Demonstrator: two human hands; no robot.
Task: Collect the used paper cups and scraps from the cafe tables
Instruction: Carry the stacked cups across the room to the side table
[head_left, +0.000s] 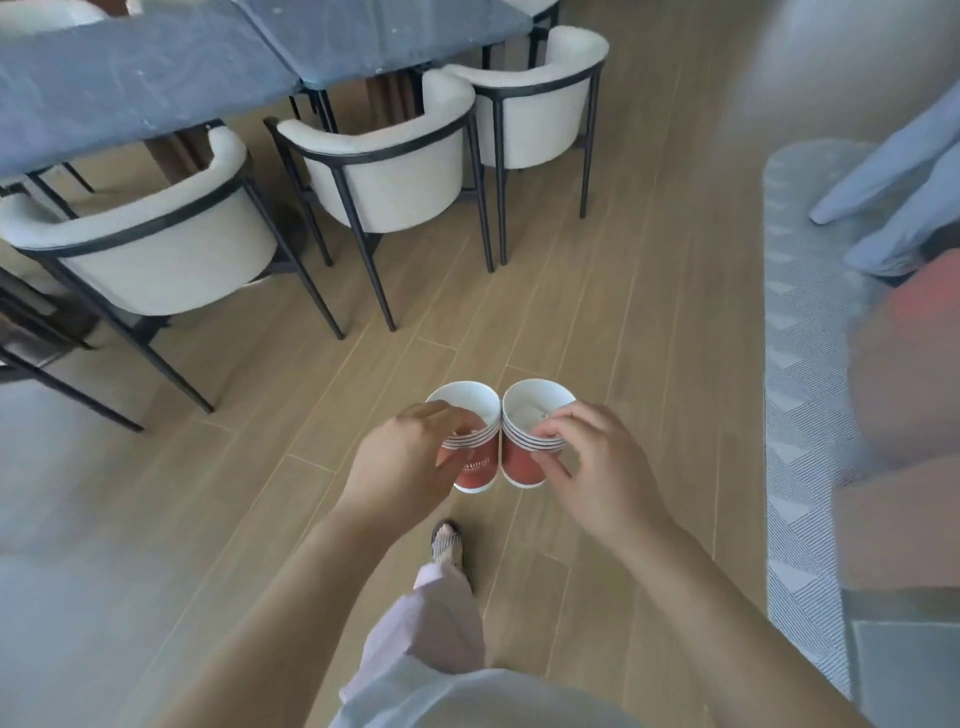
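Note:
I hold two stacks of red paper cups with white rims side by side over the wooden floor, rims touching. My left hand (405, 457) grips the left cup stack (475, 467), fingers over its rim. My right hand (587, 462) grips the right cup stack (522, 462), fingertips hooked on its rim. A small scrap lies inside the right stack's top cup. Each stack shows several nested rims.
Dark grey tables (130, 78) stand at the upper left with three cream armchairs (384, 171) on black legs pushed beside them. A grey patterned rug (810, 415) runs along the right. Blurred blue and red shapes fill the right edge. My foot (447, 540) is on the floor below the cups.

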